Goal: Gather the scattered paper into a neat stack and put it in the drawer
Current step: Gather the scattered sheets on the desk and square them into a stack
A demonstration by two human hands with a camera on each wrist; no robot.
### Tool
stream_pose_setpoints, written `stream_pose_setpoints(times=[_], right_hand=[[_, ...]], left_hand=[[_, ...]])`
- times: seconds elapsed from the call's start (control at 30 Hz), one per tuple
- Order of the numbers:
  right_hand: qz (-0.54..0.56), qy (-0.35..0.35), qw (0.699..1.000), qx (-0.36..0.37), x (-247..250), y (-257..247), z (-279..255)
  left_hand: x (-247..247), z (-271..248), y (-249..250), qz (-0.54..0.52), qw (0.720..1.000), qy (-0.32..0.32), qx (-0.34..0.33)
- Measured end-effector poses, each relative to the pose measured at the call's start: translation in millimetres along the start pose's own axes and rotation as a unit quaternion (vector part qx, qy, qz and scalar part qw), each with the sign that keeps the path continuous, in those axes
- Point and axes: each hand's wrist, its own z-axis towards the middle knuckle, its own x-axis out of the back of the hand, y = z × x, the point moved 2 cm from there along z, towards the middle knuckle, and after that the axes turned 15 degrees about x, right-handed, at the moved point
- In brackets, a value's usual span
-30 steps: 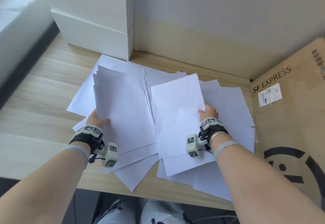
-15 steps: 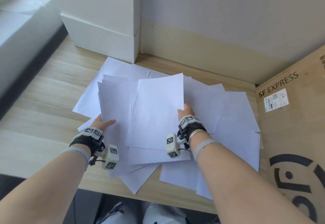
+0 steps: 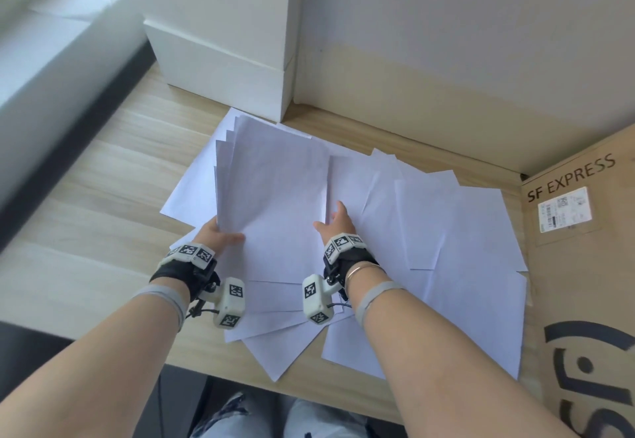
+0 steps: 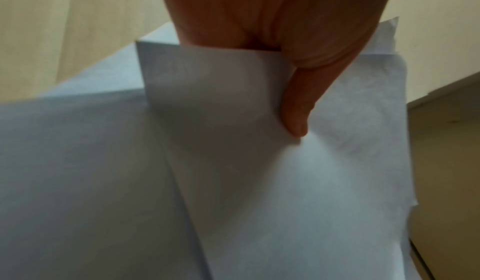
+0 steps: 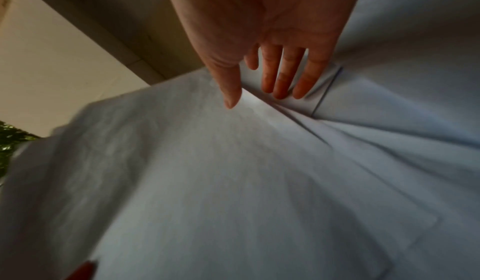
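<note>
On the wooden desk (image 3: 103,169), the left hand (image 3: 220,236) pinches gathered sheets (image 3: 275,190); the right hand (image 3: 335,222), fingers straight, should slide loose paper (image 3: 464,231) under squarely.

white boxes (image 3: 220,59) behind, cardboard box (image 3: 584,265) blocking right, bare desk (image 3: 86,214) left

I can't see my left hand's (image 4: 259,43) fingers; the gathered white paper sheets (image 3: 275,197) hide them, leaving only the thumb. The brown cardboard shipping box (image 3: 584,265) is cut off at the right edge.
</note>
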Motion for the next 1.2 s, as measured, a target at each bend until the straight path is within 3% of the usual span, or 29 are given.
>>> stream_pose_setpoints(times=[0.1, 0.47, 0.73, 0.87, 1.03, 1.2], right_hand=[[0.022, 0.013, 1.0, -0.001, 12.1, -2.8, -0.2], [0.122, -0.003, 0.987, 0.103, 23.7, -46.2, -6.5], [0.198, 0.063, 0.967, 0.149, 63.1, -79.8, -10.3], [0.212, 0.067, 0.964, 0.144, 81.5, -82.6, -6.2], [0.176, 0.024, 0.978, 0.11, 77.8, -68.9, -4.9], [0.09, 0.005, 0.996, 0.014, 75.1, -52.1, -5.7]], left_hand=[[5.2, -8.5, 13.4, -0.004, 0.999, -0.001, -0.036], [40.3, -23.3, 50.2, -0.019, 0.994, -0.009, -0.108], [34.4, -49.7, 80.6, -0.061, 0.985, -0.056, -0.149], [27.4, -65.6, 107.4, -0.022, 0.976, -0.062, -0.209], [18.2, -91.1, 122.4, 0.08, 0.948, -0.056, -0.302], [13.0, -102.4, 120.8, 0.119, 0.93, -0.042, -0.345]])
